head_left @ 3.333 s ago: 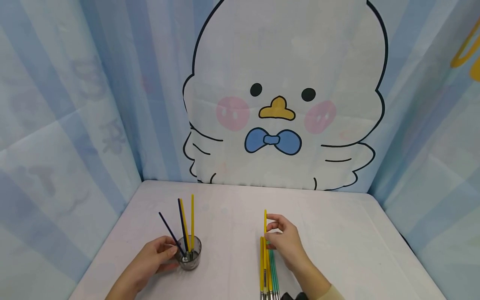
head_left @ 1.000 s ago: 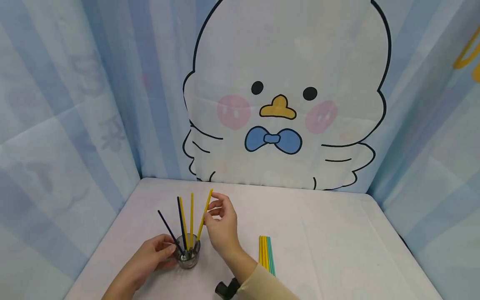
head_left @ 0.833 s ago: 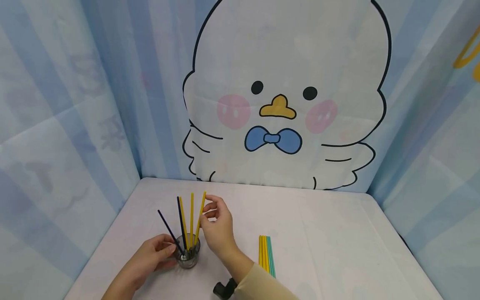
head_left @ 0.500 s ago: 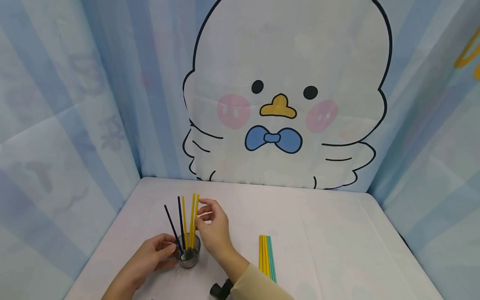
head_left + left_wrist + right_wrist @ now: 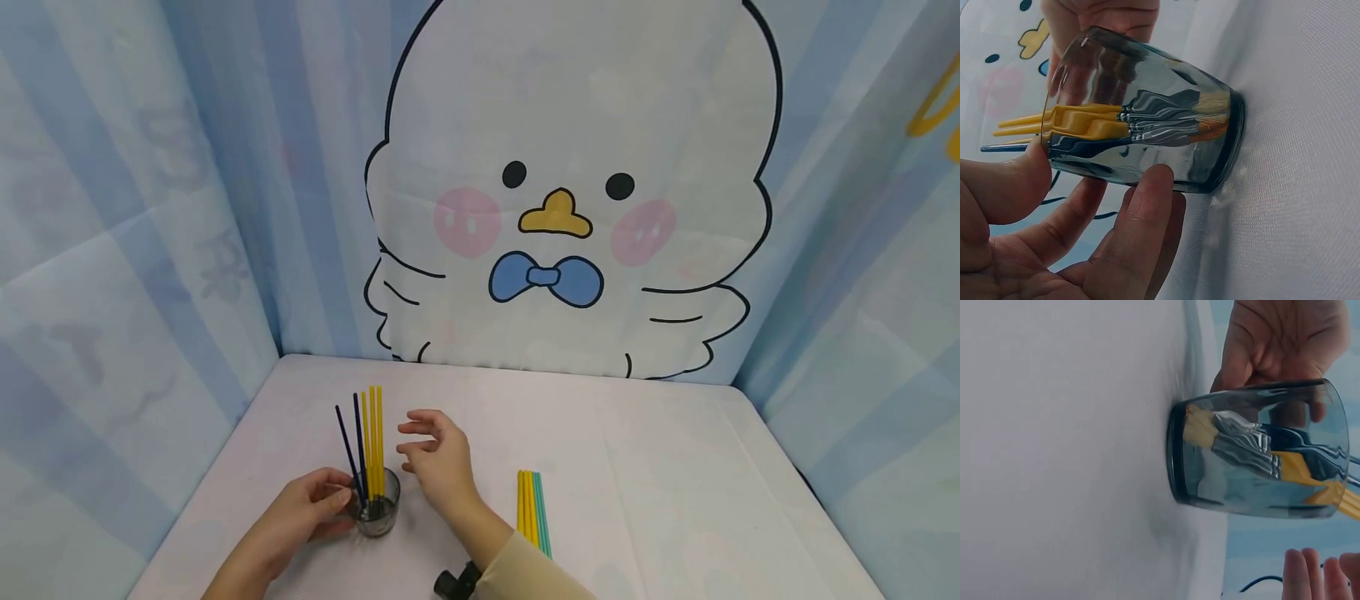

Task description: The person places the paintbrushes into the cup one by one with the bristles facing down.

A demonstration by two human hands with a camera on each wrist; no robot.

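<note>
A clear grey drinking glass (image 5: 392, 510) stands upright on the table at the left. My left hand (image 5: 311, 506) holds it from the left side, thumb near the rim and fingers (image 5: 1152, 209) along the wall. Inside lean several paintbrushes, bristles down: three with yellow handles (image 5: 372, 429) and two with dark blue handles (image 5: 347, 442). Their metal ferrules (image 5: 1169, 112) and pale bristles (image 5: 1215, 102) show through the glass in the left wrist view. My right hand (image 5: 442, 462) hovers just right of the handles, fingers parted from the thumb and holding nothing.
More paintbrushes lie side by side right of centre, some with yellow handles (image 5: 527, 508) and some with teal handles (image 5: 543, 517); my right sleeve (image 5: 528, 575) overlaps their lower ends. A black wrist device (image 5: 456, 582) sits by that sleeve. Printed curtains (image 5: 322, 250) wall the table in.
My right hand has carried a yellow paintbrush from the row into the glass and let go, drawing slightly right. The brushes in the glass now stand closer together. My left hand stays on the glass.
</note>
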